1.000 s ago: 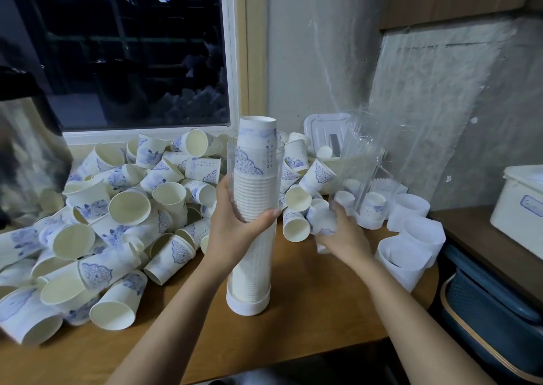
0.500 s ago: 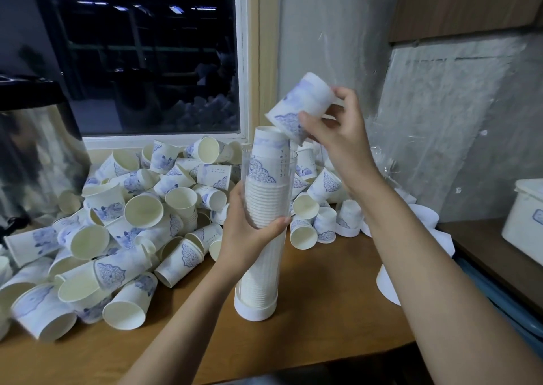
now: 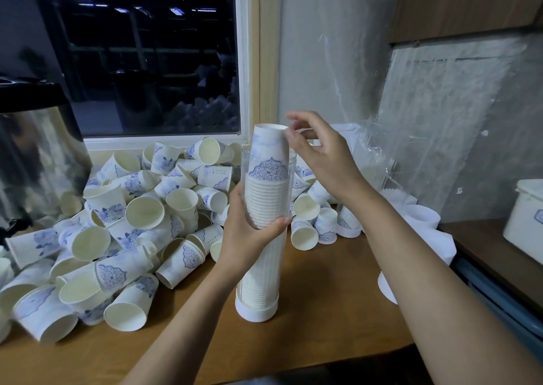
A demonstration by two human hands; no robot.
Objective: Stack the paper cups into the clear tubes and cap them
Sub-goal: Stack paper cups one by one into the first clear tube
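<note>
Since half a second ago, the cup (image 3: 269, 149) that the right hand (image 3: 323, 155) held tilted above the tube (image 3: 266, 252) has landed base-up on the stack, poking out of the tube's mouth; that hand's fingers are loosely spread, thumb just touching the cup's side, pinching nothing; the left hand (image 3: 249, 231) grips the tube mid-height, upright on the counter (image 3: 323, 311); the tube looks full, so capping seems near, though many loose cups (image 3: 132, 223) lie heaped at left.

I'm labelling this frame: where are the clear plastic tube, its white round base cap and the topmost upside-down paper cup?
Clear plastic tube (image 3: 266, 273), head view, lower wall.
White round base cap (image 3: 256, 311), head view, front side.
Topmost upside-down paper cup (image 3: 269, 146), head view, side wall.
</note>
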